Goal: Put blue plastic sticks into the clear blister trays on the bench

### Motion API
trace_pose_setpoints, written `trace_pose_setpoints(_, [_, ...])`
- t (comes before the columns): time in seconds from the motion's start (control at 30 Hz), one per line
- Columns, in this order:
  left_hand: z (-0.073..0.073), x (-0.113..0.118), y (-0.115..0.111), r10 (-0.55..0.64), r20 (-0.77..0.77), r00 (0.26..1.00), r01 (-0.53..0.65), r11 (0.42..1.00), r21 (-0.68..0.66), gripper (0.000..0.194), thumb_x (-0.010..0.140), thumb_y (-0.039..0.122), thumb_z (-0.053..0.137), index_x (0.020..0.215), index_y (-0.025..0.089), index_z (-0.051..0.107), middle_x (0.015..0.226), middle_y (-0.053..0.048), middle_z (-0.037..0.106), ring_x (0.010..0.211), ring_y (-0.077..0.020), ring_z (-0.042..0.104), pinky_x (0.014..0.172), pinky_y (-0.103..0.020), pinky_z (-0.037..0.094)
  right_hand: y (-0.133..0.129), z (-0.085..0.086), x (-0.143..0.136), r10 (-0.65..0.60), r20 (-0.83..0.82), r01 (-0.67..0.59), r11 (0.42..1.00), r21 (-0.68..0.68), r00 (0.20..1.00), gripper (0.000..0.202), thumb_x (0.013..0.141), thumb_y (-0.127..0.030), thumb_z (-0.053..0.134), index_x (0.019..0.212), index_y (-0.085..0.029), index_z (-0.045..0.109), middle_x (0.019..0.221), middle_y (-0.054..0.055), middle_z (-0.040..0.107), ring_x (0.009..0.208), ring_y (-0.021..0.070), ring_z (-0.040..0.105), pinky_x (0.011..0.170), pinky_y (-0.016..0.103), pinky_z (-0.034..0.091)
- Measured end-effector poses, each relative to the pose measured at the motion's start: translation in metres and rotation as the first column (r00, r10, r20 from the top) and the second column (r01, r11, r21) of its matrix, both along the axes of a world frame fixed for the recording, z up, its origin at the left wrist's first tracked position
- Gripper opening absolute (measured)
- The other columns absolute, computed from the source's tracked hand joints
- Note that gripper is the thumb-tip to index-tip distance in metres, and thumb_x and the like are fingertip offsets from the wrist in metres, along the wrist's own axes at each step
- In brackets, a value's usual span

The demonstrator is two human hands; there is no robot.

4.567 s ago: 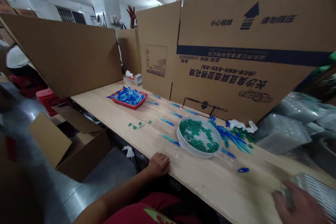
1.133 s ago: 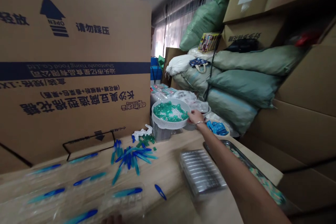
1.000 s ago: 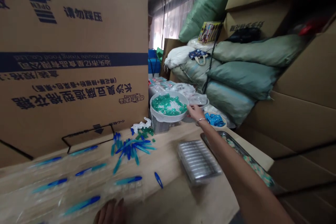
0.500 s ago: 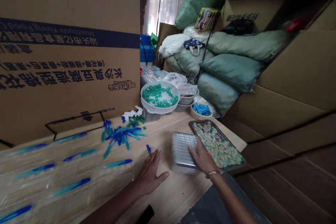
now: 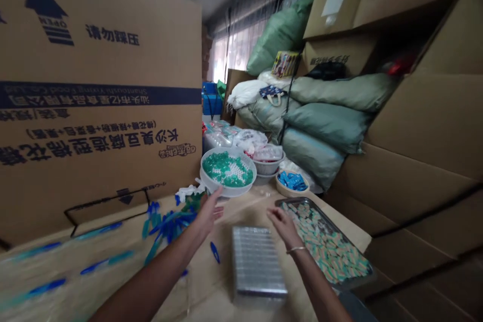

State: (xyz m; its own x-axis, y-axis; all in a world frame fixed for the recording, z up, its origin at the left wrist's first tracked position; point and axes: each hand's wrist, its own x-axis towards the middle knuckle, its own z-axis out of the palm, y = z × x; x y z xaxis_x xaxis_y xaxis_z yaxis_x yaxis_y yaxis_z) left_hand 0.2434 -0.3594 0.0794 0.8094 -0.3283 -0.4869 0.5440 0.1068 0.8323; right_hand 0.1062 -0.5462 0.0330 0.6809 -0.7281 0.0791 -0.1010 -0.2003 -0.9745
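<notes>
My left hand is open, its fingers stretched forward at the near rim of a white colander that holds green translucent pieces. My right hand hovers near the left edge of a metal tray spread with small green and tan pieces. Its fingers are loosely bent and somewhat blurred, with nothing visible in them. Between my forearms lies a stack of clear ribbed plastic trays, touched by neither hand. A small blue pen-like piece lies left of the stack.
A pile of blue and teal pen-like pieces lies at left, with more in blurred clear packaging. A large carton walls off the left back. Behind the colander are a basket and a bowl of blue packets. Sacks are piled behind.
My right hand has let go of the plastic tray stack and moved forward. My left hand has reached forward to the colander. The stack now sits nearer me; the camera view has tilted upward.
</notes>
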Motion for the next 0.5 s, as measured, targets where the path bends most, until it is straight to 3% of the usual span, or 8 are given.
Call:
trace_pose_setpoints(0.07, [0.016,0.024,-0.022,0.029,-0.052,0.998,-0.028,1.000,0.003,0.040,0.082,0.038,0.064,0.112,0.014,0.053,0.082,-0.004,0.062,0.052,-0.0102,0.055,0.053,-0.021,0.045,0.003,-0.003,0.002,0.069,0.013,-0.068,0.992,-0.103,0.998,0.047,0.056,-0.067,0.068,0.070,-0.022,0.066,0.076,0.006,0.065,0.077,0.0257,0.060,0.071,0.038,0.049])
trace_pose_setpoints(0.17, [0.027,0.041,-0.036,0.028,-0.045,0.999,-0.029,0.999,-0.023,0.015,0.083,0.019,0.055,0.096,0.012,0.053,0.063,0.003,0.054,0.046,-0.0088,0.051,0.051,-0.019,0.045,0.003,-0.025,-0.016,0.078,0.007,-0.076,0.989,-0.126,0.997,0.047,0.066,-0.065,0.063,0.074,-0.020,0.069,0.080,0.008,0.067,0.080,0.0270,0.062,0.070,0.037,0.050])
trace_pose_setpoints(0.27, [0.030,0.037,-0.028,0.019,-0.015,1.000,-0.020,0.997,-0.078,0.001,0.083,0.015,0.049,0.083,0.014,0.049,0.060,0.004,0.051,0.046,-0.0069,0.050,0.052,-0.017,0.043,-0.006,-0.038,-0.038,-0.031,-0.003,0.031,0.999,-0.009,1.000,0.055,0.056,-0.071,0.068,0.072,-0.018,0.070,0.082,0.012,0.070,0.086,0.0323,0.064,0.081,0.043,0.051])
trace_pose_setpoints(0.37, [0.031,0.011,-0.014,-0.023,0.014,1.000,0.025,0.992,-0.128,0.005,0.083,0.018,0.047,0.079,0.015,0.047,0.062,0.002,0.055,0.049,-0.0071,0.053,0.055,-0.018,0.043,-0.007,-0.024,-0.047,-0.134,0.039,0.121,0.965,0.231,0.990,0.067,0.054,-0.068,0.074,0.104,-0.023,0.068,0.110,0.013,0.069,0.109,0.0337,0.061,0.092,0.046,0.049])
trace_pose_setpoints(0.43, [0.027,-0.019,-0.011,-0.078,0.081,0.994,0.088,0.988,-0.129,0.006,0.077,0.019,0.050,0.082,0.016,0.048,0.061,0.002,0.058,0.049,-0.0090,0.054,0.053,-0.019,0.042,0.001,-0.004,-0.048,-0.122,0.148,0.063,0.934,0.352,0.981,0.074,0.059,-0.062,0.076,0.125,-0.035,0.056,0.127,0.007,0.063,0.118,0.0300,0.057,0.094,0.045,0.049])
trace_pose_setpoints(0.5, [0.017,-0.054,-0.014,-0.168,0.159,0.973,0.187,0.975,-0.117,0.022,0.069,0.022,0.055,0.090,0.017,0.049,0.062,0.001,0.062,0.050,-0.0122,0.055,0.050,-0.021,0.041,0.010,0.015,-0.053,-0.091,0.267,-0.024,0.917,0.398,0.959,0.065,0.060,-0.060,0.074,0.121,-0.044,0.058,0.126,0.000,0.064,0.119,0.0288,0.057,0.091,0.045,0.051])
